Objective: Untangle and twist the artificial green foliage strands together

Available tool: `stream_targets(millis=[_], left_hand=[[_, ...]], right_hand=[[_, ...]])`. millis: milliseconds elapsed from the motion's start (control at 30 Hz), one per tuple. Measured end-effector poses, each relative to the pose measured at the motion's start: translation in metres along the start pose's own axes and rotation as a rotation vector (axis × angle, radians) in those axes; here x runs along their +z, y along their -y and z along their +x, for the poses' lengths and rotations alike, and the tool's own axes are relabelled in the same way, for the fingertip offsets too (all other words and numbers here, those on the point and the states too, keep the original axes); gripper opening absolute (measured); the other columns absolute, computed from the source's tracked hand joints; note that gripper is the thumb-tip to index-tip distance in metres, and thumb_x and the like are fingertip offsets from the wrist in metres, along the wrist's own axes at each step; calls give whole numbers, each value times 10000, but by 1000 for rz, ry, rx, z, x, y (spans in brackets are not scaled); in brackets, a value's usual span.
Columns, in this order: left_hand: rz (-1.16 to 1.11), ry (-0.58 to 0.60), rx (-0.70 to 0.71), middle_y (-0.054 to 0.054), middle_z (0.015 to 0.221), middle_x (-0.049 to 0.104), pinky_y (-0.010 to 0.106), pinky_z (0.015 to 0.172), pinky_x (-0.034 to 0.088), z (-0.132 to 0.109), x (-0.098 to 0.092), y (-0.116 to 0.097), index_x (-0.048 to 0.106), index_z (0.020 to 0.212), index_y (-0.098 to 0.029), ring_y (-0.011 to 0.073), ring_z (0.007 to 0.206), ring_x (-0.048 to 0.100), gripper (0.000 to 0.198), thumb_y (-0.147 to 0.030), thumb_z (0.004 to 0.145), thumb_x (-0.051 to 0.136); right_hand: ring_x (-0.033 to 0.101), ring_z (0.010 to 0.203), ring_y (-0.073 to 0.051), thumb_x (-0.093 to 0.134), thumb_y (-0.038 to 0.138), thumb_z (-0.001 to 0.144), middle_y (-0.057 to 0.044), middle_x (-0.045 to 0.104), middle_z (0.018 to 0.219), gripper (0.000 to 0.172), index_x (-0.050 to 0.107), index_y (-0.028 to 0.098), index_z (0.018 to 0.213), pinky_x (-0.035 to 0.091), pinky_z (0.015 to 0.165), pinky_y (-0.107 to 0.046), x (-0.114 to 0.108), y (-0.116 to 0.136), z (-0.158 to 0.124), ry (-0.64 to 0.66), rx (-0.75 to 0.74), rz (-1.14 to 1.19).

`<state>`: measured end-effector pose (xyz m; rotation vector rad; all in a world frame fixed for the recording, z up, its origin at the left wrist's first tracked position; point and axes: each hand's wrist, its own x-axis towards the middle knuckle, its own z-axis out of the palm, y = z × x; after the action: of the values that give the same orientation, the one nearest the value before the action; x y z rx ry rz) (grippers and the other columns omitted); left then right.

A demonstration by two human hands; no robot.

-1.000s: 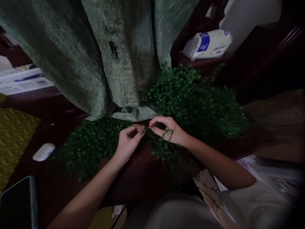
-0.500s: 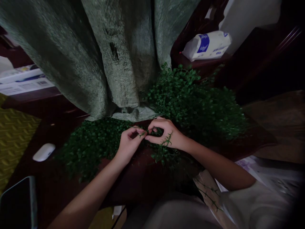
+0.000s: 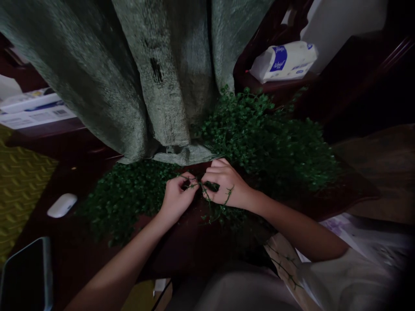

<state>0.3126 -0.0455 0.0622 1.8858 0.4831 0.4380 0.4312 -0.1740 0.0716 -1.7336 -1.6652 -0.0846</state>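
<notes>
Between my two hands is a thin green plant sprig (image 3: pixel 207 195), its small leaves sticking out around the fingers. My left hand (image 3: pixel 180 192) pinches it between thumb and forefinger. Close beside it, my right hand (image 3: pixel 227 183) is also closed in a pinch on the sprig, with a leafy bit lying across the back of the thumb. To the left lies a leafy green heap (image 3: pixel 126 198); a larger green heap (image 3: pixel 269 138) spreads at the right. Loose sprigs (image 3: pixel 231 216) rest below my right hand. The fingertips partly hide the sprig.
A grey-green woven sack (image 3: pixel 168 77) stands behind the hands on the dark red wooden surface (image 3: pixel 181 250). A white earbud case (image 3: pixel 62 205) and a phone (image 3: pixel 27 276) lie at left. A tissue pack (image 3: pixel 285 62) sits at the back right.
My right hand's thumb and fingers have drawn closer together, and the sprig now hangs down past them. My left hand stays nearly in place.
</notes>
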Motion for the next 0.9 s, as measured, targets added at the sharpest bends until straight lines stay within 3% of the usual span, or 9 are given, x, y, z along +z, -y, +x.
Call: stream_targets(millis=[300,600,767,900], left_hand=[[152,30,139,-16,581,483,244,560,342,-4,2,0,504,593,-171,134,584,457,133,-191,724,505],[186,112,373,-18,562,455,294,618,336,-5,-3,-7,467,582,-199,156,578,407,183,-234,691,610],[101,198,348,-21,557,458,288,624,342,-4,-3,-13,453,557,-201,148,572,398,197,-221,671,613],[-9,235,227,-20,556,471,275,630,335,-5,-3,-14,468,539,-191,141,590,421,188,-195,654,617]], right_hand=[[367,678,-152,534,159,795,28,454,584,188,485,186,616,295,731,-313,3,2,-1,59,-77,-51],[350,694,-154,535,162,798,39,368,590,217,417,195,619,267,680,-297,0,-6,-1,231,-119,217],[345,673,-141,553,146,767,44,328,610,244,383,195,598,253,624,-275,-6,-8,-1,319,-86,418],[367,659,-136,539,134,744,39,379,617,191,441,190,591,279,611,-266,-12,-7,3,354,-53,511]])
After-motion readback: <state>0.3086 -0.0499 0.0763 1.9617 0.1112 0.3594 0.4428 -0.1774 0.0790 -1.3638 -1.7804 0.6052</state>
